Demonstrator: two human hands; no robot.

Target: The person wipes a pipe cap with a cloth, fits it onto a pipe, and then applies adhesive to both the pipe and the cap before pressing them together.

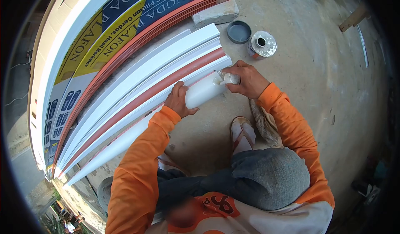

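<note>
A long white pipe point(204, 90) runs from the lower left up to the middle of the view. My left hand point(180, 100) wraps over the pipe a little short of its upper end. At that end, my right hand point(246, 79) pinches a small whitish, translucent item point(231, 79) against the pipe's rim; what exactly it is I cannot tell. Just beyond the right hand stands an open metal can point(266, 49) with a round dark mouth, and beside it lies a round grey lid or shallow dish point(238, 32).
White profiles point(166, 63), one with a reddish stripe, lie alongside the pipe. Behind them are stacked printed panels point(125, 38) and a pale block point(216, 13). A wooden piece point(353, 18) is at the upper right. A crumpled cloth point(265, 123) lies near my sandalled foot point(243, 136).
</note>
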